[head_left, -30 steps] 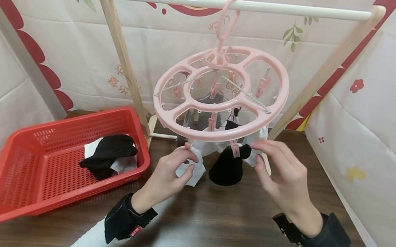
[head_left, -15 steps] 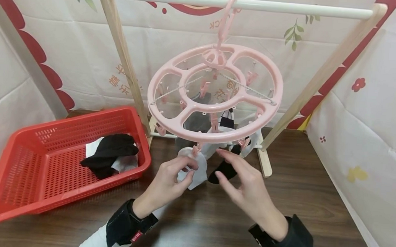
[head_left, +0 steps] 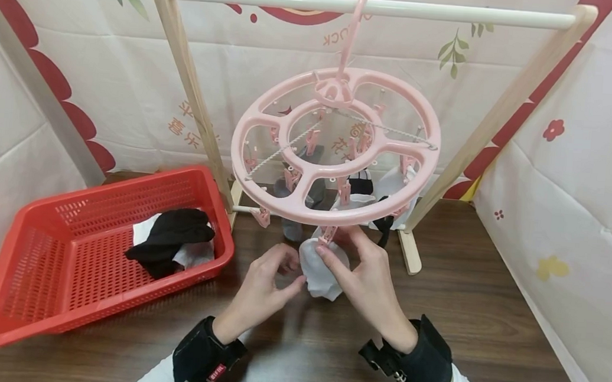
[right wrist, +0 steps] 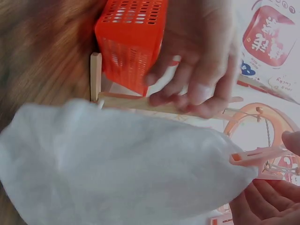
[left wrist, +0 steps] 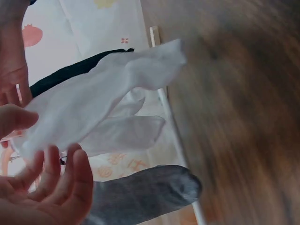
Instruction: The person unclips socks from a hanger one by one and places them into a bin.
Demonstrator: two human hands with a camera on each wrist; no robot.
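A white sock (head_left: 323, 270) hangs from a pink clothespin (head_left: 328, 234) on the front rim of the round pink drying hanger (head_left: 304, 214). My right hand (head_left: 366, 272) is at this clothespin, thumb on one side and fingers on the other; the right wrist view shows the sock's top held in the clothespin (right wrist: 258, 157). Just left of the sock is my left hand (head_left: 264, 283), fingers loosely bent and thumb apart, nothing between them. Behind hang a grey sock (left wrist: 145, 194), a black sock (head_left: 383, 225) and more white socks, partly hidden by the hanger.
A red basket (head_left: 84, 311) at the left holds black (head_left: 172, 238) and white cloth pieces. The hanger hooks over the white rod (head_left: 457, 13) of a wooden-legged rack (head_left: 186, 76). Printed cloth walls enclose the brown table (head_left: 294, 362).
The hanger has turned, carrying the front white sock right and the black sock back to the right. My right hand has left the black sock and moved left to the white sock's clothespin.
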